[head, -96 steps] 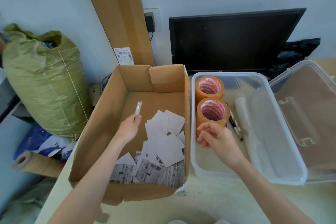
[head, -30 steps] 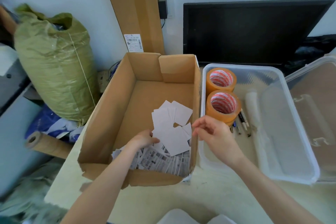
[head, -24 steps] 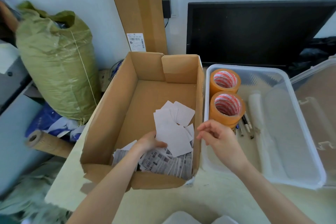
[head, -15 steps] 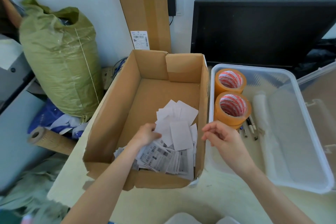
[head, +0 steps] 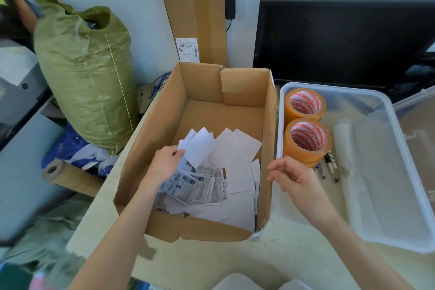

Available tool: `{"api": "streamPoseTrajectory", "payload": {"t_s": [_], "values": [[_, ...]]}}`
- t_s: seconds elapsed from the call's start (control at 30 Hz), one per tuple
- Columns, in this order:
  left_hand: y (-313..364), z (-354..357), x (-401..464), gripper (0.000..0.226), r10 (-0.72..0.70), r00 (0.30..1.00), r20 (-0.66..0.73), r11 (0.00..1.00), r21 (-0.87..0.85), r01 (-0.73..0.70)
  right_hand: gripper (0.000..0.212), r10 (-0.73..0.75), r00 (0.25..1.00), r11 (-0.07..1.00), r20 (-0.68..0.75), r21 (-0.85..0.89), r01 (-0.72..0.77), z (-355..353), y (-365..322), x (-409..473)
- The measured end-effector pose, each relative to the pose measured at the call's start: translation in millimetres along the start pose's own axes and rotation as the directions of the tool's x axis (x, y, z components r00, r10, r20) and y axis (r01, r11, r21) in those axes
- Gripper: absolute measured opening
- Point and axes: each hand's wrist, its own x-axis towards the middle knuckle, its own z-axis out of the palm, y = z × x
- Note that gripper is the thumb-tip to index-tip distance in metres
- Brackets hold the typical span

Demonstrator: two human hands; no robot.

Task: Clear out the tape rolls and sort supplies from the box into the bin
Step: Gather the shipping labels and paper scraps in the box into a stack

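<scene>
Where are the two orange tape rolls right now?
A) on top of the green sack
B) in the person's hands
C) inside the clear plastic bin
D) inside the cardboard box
C: both orange tape rolls stand inside the clear plastic bin, beside the cardboard box.

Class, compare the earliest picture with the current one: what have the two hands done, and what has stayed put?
The left hand no longer holds the small white item; it has dropped into the cardboard box and now pinches blank slips, lifting them. The right hand still hovers empty by the bin. Both tape rolls remain inside.
</scene>
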Motion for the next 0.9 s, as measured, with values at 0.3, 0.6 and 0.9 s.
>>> {"api": "streamPoseTrajectory", "payload": {"t_s": [0.3,0.6,0.9], "values": [[40.0,-13.8,-27.6,0.039,0.200,0.966,-0.161,0.977,-0.048,-0.210,0.023,0.009,1.000,1.000,0.000,-0.002,-0.009,-0.7,1.6,-0.3],[84.0,-23.1,-69.5,0.022,0.218,0.939,-0.265,0.863,-0.396,-0.312,0.019,0.022,0.996,0.992,-0.082,0.123,-0.012,1.2,-25.7,7.6],[93.6,9.9,-97.5,0.019,0.718,0.486,-0.499,0.616,0.130,-0.777,0.065,0.192,0.905,0.540,0.380,0.729,-0.421,2.6,-58.5,29.4]]}}
